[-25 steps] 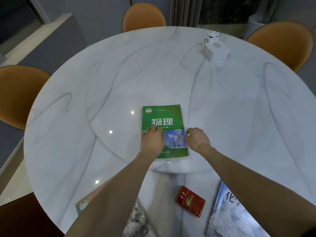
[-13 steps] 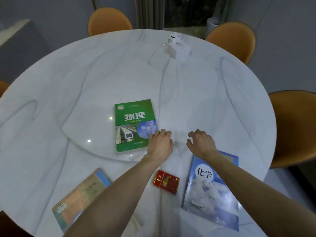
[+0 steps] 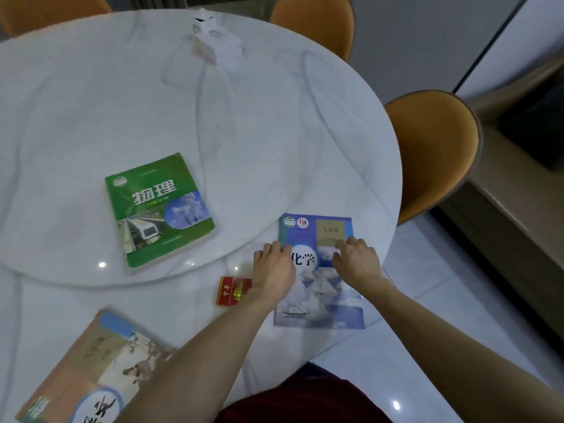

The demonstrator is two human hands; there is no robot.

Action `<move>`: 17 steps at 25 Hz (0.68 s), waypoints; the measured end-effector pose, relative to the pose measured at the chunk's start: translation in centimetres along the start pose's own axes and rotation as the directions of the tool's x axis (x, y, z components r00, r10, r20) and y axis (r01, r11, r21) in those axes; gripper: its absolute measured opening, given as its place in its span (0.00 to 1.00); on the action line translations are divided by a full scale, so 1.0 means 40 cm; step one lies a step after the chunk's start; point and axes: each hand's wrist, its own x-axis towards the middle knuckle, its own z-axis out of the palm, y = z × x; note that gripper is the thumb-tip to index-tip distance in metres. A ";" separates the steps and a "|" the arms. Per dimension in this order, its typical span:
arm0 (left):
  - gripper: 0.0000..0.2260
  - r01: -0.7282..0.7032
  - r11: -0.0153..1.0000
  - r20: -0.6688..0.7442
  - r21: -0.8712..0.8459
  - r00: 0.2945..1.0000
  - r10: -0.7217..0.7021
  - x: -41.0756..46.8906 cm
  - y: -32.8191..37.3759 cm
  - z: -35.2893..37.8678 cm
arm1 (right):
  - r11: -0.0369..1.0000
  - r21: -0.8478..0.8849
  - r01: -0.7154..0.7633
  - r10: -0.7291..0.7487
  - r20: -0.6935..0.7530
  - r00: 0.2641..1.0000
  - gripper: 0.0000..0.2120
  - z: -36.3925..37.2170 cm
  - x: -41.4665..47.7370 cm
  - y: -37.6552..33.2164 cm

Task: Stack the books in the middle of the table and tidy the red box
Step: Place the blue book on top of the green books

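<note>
We're in a home dining room here: a round white marble table [image 3: 274, 123], orange padded chairs [image 3: 433, 148] ringing it, glossy pale floor tiles [image 3: 442, 315] at near right, and grey walls [image 3: 412, 35] beyond at far right.

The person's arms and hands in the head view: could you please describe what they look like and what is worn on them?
Both forearms are bare, with no sleeves in view. The left hand and right hand wear no gloves, and no rings, watch or bracelet can be seen. A dark red garment shows at the bottom edge.
</note>
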 end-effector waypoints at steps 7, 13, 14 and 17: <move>0.17 0.294 0.880 0.109 -0.372 0.956 -0.273 -0.021 0.057 0.038 | 0.979 0.143 -0.144 0.133 0.084 0.988 0.18 0.091 -0.071 0.043; 0.15 0.527 0.597 0.240 -0.605 0.836 -0.494 0.026 0.050 0.040 | 0.856 0.400 -0.328 0.307 0.118 0.944 0.16 0.121 -0.067 0.048; 0.13 0.534 0.549 0.266 -0.644 0.828 -0.494 0.029 0.046 0.044 | 0.836 0.424 -0.349 0.328 0.124 0.936 0.15 0.123 -0.063 0.050; 0.11 0.528 0.454 0.337 -0.718 0.833 -0.438 0.020 0.033 0.053 | 0.790 0.480 -0.382 0.362 0.137 0.922 0.14 0.130 -0.060 0.062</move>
